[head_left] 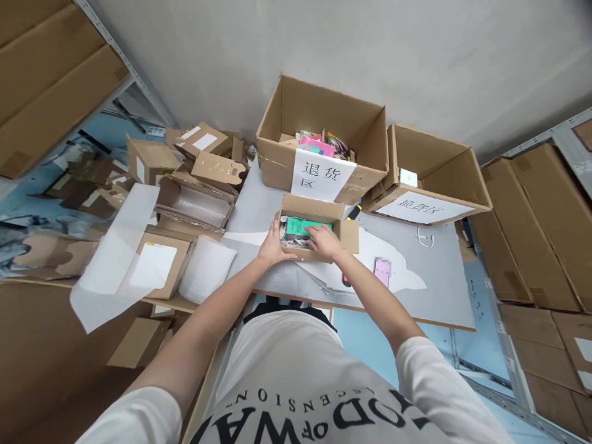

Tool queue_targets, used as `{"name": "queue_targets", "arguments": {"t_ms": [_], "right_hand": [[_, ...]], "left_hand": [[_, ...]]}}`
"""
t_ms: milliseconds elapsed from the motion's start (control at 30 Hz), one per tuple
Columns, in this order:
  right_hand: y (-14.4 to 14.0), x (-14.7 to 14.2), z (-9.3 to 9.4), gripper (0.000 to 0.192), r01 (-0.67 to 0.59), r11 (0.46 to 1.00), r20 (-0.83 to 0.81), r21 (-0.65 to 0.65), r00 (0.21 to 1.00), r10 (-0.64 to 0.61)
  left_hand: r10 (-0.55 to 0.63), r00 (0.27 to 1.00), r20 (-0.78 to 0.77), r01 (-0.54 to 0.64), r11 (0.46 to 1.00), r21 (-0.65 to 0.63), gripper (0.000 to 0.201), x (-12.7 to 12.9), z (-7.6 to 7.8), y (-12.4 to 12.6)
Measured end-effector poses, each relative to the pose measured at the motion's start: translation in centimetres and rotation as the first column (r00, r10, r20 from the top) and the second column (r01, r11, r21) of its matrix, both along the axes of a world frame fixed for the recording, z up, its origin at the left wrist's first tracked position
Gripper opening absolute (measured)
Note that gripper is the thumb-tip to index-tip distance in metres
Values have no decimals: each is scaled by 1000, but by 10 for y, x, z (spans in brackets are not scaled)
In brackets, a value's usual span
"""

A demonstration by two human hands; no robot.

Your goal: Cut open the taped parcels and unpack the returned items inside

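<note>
A small open cardboard box (316, 254) sits on the table in front of me, its flaps folded outward. My left hand (272, 248) grips the box at its left front corner, fingers against the left side and thumb along the front edge. Inside lies a flat green printed packet (296, 227) on top of other items that I cannot make out. My right hand (325, 242) reaches over the front right of the box, its bent fingers closed on the green packet's right part. The fingertips partly cover the packet.
Behind stand two large open boxes with paper signs, the left one (272, 161) holding colourful packages, the right one (435, 166) a small white box. A phone (382, 271) lies on white paper at the right. Opened cartons (194, 203) pile up leftward; stacked boxes (531, 228) line the right.
</note>
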State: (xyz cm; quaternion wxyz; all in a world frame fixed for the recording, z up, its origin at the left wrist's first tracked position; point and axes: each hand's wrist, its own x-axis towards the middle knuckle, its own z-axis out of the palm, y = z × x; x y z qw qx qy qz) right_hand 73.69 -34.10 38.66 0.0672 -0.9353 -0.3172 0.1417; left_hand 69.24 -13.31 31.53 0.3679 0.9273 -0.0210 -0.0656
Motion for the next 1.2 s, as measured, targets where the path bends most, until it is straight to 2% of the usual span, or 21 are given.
{"name": "queue_targets", "arguments": {"t_ms": [33,100,267,367,467,600,700,867,1000,1100,1200], "right_hand": [[13,8,-1,38,-62,998,-47,-21,997,60],[39,21,-6,32,-109,990,-89,-94,991,100],[82,35,-28,36,-92,976,-80,-197,994,78],[92,36,-41,42,-24,972,-53,-232,999,12],[94,37,-53,39,27,974,-27,-224,999,-34],[93,37,-63,38,15,981,-10,-194,1000,-17],[94,38,-64,39,8,976,-33,-219,999,-15],[97,41,-51,37,-70,955,-37,-289,997,62],[86,44,-27,55,-173,944,4,-282,983,182],[61,49,-6,50,-200,961,-4,-189,979,203],[23,55,11,39,-201,979,0,-26,980,201]], "left_hand": [[-2,1000,0,2,1000,-10,148,0,-1,0],[-7,1000,8,7,999,-34,149,0,-4,1],[-6,1000,30,9,997,-79,147,0,-8,2],[-13,999,41,17,996,-84,146,3,-8,2],[-12,999,44,16,996,-83,146,6,-7,1],[-10,999,50,14,997,-77,144,8,-8,1],[-5,999,53,9,997,-71,142,7,-9,0],[6,999,53,-3,998,-63,143,6,-11,-1],[15,998,57,-11,997,-76,142,6,-11,-3],[16,998,59,-12,997,-72,142,5,-9,-3],[35,999,41,-33,998,-49,143,4,-6,-3]]}}
